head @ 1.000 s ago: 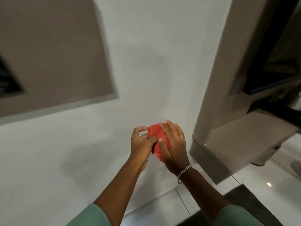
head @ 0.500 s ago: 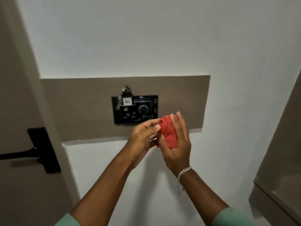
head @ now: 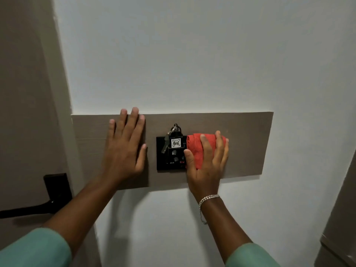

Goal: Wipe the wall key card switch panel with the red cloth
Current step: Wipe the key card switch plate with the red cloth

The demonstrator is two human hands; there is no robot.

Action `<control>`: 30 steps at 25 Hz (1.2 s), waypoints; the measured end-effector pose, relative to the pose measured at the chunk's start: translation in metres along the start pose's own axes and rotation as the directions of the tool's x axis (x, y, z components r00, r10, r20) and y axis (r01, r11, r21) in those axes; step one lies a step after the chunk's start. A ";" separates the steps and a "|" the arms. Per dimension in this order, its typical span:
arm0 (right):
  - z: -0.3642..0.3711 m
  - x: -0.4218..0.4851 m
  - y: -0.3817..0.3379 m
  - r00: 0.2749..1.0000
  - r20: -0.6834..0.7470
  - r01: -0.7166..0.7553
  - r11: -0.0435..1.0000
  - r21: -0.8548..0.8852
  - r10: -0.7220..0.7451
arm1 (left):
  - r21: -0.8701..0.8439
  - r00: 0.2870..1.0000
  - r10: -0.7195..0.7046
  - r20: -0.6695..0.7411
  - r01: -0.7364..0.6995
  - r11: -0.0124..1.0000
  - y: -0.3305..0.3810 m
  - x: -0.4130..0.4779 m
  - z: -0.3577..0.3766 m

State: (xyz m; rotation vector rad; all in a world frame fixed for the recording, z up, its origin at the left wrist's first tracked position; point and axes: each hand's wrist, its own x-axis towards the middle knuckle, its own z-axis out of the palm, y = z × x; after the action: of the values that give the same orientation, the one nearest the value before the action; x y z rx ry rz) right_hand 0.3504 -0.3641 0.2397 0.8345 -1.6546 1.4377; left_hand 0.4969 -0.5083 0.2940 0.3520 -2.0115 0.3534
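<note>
**Ana:** Where was the red cloth (head: 198, 149) at that point?

**Ben:** Bunched into a soft pad under the person's right hand (head: 207, 164), fingers curled over it and the thumb pinching its left edge. It sat pressed against the right side of the black key card switch panel (head: 169, 160), half on the panel, half on the brown wall board (head: 248, 143).

**Ana:** And the left hand (head: 124, 149)?

**Ben:** Spread flat and empty on the board just left of the panel, fingers loose, gripping nothing.

**Ana:** How would the cloth have handled?

**Ben:** Light and limp, I'd judge, with thick folds that give under the palm. Holding it wadded, as the person did, seemed the sensible grip; a loose corner could snag.

**Ana:** Snag on what?

**Ben:** A metal key (head: 166, 145) and a white tag (head: 176, 143) marked 406 hung from a ring at the panel's top. The panel looked hard, glossy plastic with small raised knobs, so it probably wanted gentle strokes around them. The board appeared matte with a fine grain.
</note>
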 end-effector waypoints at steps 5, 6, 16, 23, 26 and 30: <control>0.010 -0.005 0.021 0.983 -0.072 0.164 0.985 -0.048 -0.167 | 0.321 0.990 0.120 -0.067 -0.092 0.943 -0.016 -0.005 0.033; 0.012 -0.004 0.022 0.981 -0.095 0.165 0.986 -0.039 -0.168 | 0.337 0.987 0.138 -0.078 -0.104 0.936 -0.018 -0.006 0.034; 0.015 0.000 0.018 0.988 -0.151 0.022 0.999 0.038 -0.016 | 0.379 0.979 0.185 -0.091 -0.138 0.915 -0.018 -0.005 0.033; 0.012 -0.011 0.018 0.993 -0.114 0.023 0.999 0.031 -0.019 | 0.360 0.977 0.187 -0.098 -0.141 0.922 -0.017 -0.006 0.033; 0.020 0.004 0.006 0.992 -0.122 0.028 0.999 0.023 -0.025 | 0.351 0.976 0.190 -0.104 -0.143 0.925 -0.018 -0.005 0.034; 0.011 -0.010 0.021 0.989 -0.095 0.113 0.994 -0.003 -0.113 | 0.369 0.974 0.195 -0.114 -0.141 0.919 -0.018 -0.006 0.036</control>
State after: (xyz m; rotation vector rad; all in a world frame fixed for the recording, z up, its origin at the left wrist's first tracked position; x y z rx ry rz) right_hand 0.3350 -0.3720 0.2203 0.8353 -1.5106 1.3800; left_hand 0.4777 -0.5388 0.2747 0.3662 -1.8303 0.8396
